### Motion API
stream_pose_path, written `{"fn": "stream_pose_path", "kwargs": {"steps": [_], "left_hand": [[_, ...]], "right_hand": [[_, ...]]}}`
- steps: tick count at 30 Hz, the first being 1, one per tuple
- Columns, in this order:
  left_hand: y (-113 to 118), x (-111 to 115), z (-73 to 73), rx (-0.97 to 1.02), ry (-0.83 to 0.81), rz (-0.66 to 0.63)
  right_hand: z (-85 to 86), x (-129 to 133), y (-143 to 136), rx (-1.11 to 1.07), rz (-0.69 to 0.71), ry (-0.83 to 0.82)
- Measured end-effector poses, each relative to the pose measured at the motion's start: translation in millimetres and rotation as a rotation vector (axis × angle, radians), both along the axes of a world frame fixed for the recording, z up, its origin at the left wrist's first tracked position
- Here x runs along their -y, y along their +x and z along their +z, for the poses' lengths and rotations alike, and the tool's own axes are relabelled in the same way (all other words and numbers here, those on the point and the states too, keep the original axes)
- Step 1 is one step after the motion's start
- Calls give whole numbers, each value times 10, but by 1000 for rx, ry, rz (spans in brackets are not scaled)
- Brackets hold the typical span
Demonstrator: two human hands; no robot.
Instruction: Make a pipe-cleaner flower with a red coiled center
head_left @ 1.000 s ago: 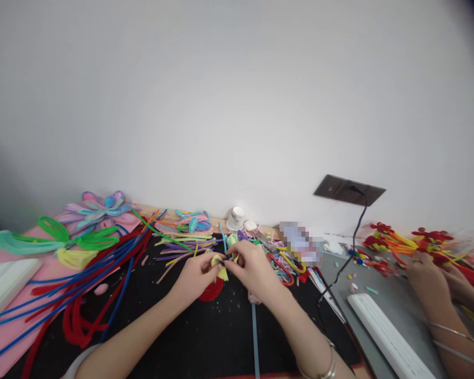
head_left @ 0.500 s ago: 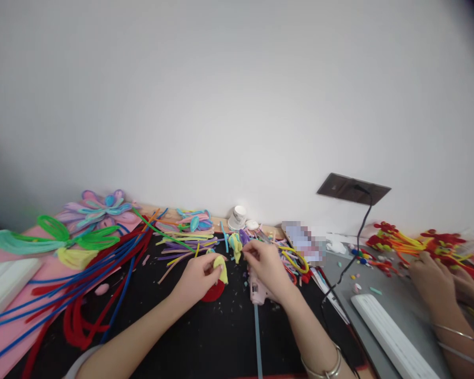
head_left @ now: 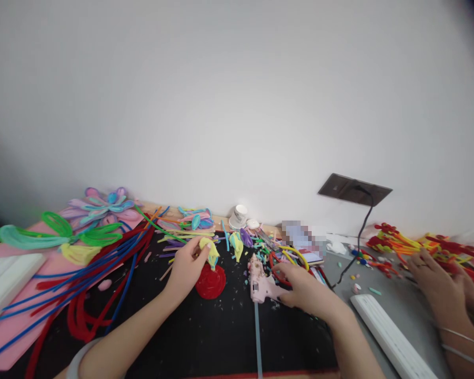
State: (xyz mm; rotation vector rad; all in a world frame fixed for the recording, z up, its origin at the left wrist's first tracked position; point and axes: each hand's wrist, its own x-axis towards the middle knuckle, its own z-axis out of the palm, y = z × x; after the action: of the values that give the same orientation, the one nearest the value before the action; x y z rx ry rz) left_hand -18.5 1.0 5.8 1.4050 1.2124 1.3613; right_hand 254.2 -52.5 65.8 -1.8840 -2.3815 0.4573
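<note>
My left hand (head_left: pixel 189 263) pinches a small yellow pipe-cleaner petal piece (head_left: pixel 209 250) with a bluish lower end. It is held above a red round disc (head_left: pixel 210 282) on the black mat (head_left: pixel 221 337). My right hand (head_left: pixel 306 289) is beside the handle of a pale pink glue gun (head_left: pixel 260 284), thumb and forefinger apart around the handle's end; whether they touch it I cannot tell. A glue stick (head_left: pixel 257 337) sticks out of the gun's rear toward me. A similar yellow and blue piece (head_left: pixel 236 245) and a purple piece (head_left: pixel 246 237) lie beyond the gun.
Pipe cleaners (head_left: pixel 102 263) and fuzzy flowers (head_left: pixel 102 208) cover the left side. A paper cup (head_left: pixel 238 216) stands by the wall. A phone (head_left: pixel 302 239) leans at the back. A black cord (head_left: pixel 355 252) runs to a wall socket. At right, another person's hands (head_left: pixel 438 276) handle red and yellow pieces.
My left hand has moved up and left with the yellow piece, uncovering more of the red disc. My right hand has left the pieces at the back and come right, to the glue gun's handle.
</note>
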Motion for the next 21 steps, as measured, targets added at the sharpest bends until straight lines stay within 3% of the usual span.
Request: {"fn": "stream_pose_path", "kwargs": {"steps": [7,16,21], "left_hand": [[-55,-66,-49,17,-75,43],[-48,-109,-48,67,-127,56],[-53,-93,-52,73,-127,48]], "right_hand": [[-266,124,-275,133,-63,52],[-176,25,-310,-397,-117,84],[-212,-104,-491,-624,-222,-179]]}}
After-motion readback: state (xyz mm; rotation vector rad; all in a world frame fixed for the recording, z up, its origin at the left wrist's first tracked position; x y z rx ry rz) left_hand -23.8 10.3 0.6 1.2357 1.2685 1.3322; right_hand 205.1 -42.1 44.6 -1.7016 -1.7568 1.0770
